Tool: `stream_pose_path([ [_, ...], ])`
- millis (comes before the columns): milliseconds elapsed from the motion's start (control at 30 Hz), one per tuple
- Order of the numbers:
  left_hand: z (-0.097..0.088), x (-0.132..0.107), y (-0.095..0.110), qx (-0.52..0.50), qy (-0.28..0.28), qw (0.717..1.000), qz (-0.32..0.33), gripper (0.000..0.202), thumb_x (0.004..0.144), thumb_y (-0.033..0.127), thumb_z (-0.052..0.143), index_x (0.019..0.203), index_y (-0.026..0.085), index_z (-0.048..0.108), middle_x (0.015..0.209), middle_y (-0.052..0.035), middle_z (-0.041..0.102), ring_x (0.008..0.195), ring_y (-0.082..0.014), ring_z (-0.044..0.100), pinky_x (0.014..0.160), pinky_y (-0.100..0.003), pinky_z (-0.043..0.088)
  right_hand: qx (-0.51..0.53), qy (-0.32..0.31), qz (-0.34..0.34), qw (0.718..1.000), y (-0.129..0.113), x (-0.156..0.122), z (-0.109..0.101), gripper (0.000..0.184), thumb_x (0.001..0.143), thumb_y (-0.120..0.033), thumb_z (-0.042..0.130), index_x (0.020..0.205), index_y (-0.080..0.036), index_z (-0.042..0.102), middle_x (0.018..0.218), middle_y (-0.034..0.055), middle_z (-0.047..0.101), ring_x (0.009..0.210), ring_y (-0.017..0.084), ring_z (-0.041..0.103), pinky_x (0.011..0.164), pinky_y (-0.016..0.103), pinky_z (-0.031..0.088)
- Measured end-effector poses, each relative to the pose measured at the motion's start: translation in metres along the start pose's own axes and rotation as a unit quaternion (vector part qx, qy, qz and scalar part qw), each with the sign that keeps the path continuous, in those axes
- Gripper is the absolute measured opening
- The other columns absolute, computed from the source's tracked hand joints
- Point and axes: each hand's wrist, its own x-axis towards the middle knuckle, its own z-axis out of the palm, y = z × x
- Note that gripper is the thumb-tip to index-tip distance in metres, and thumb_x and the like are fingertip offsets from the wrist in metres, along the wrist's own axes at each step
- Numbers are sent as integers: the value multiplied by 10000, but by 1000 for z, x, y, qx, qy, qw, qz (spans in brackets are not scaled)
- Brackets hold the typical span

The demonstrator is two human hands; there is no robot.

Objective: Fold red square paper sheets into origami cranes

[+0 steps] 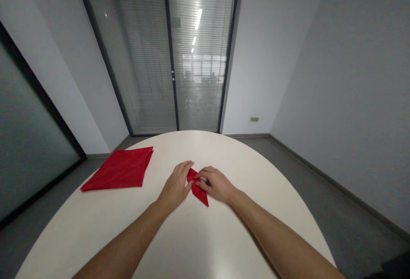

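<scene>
A small folded red cloth (200, 194) with a pointed near end lies on the table between my two hands. My left hand (174, 185) grips its left side, the fingers stretched along the far edge and the thumb pressed at the near side. From the right, my right hand (218, 185) pinches its middle between thumb and fingers, which partly hide the folds. A larger red cloth (120, 170), folded in layers and creased, rests farther left, apart from both hands.
The round white table (179, 245) spreads under both forearms, its curved far edge near a glass partition with blinds (201, 100). Grey walls (352, 100) stand to the right. A dark object (395, 266) shows at the lower right corner.
</scene>
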Motion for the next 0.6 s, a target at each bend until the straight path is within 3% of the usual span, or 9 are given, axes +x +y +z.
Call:
stream_pose_path([
  [67, -2, 2, 2, 26, -10, 999, 28, 356, 866, 84, 588, 1199, 207, 616, 1307, -90, 608, 1363, -288, 432, 1152, -513, 395, -1, 3, 3, 1000, 1, 0, 1, 194, 936, -251, 630, 1104, -203, 713, 1034, 79, 698, 998, 220, 601, 908, 346, 453],
  [133, -4, 4, 5, 48, -13, 998, 45, 280, 862, 62, 583, 1081, 215, 666, 1246, -64, 648, 1372, -302, 406, 1155, -529, 378, 0, 7, 6, 1000, 1, 0, 1, 192, 933, -242, 627, 1099, -207, 718, 1066, 84, 693, 1023, 225, 597, 924, 353, 455],
  [267, -7, 6, 9, 61, -35, 996, 45, 268, 866, 56, 586, 1067, 212, 671, 1059, -53, 710, 1190, -280, 548, 1062, -500, 447, 7, 16, 5, 1000, 1, -1, 0, 189, 926, -233, 627, 1088, -221, 724, 1116, 85, 684, 1056, 232, 592, 961, 369, 448],
  [367, -8, 5, 10, 59, -64, 996, 23, 255, 883, 75, 585, 1079, 215, 667, 1026, -47, 723, 1019, -252, 627, 957, -457, 494, 8, 15, 5, 1000, -1, -1, -1, 201, 921, -226, 625, 1101, -209, 714, 1095, 90, 694, 1041, 234, 598, 949, 371, 451],
  [467, -9, 2, 10, 44, -82, 996, -10, 264, 907, 105, 572, 1134, 217, 649, 1063, -48, 722, 988, -237, 653, 891, -401, 517, 10, 18, 14, 1000, -2, -1, -2, 205, 923, -223, 612, 1104, -191, 705, 1048, 92, 709, 1007, 234, 606, 920, 367, 457],
  [600, -8, 1, 10, 33, -85, 995, -33, 142, 929, 186, 586, 1047, 217, 658, 1026, -46, 719, 969, -230, 661, 848, -357, 521, 23, 31, 37, 999, -1, 0, -2, 252, 911, -200, 611, 1146, -213, 703, 1052, 78, 727, 1002, 232, 613, 921, 364, 454],
])
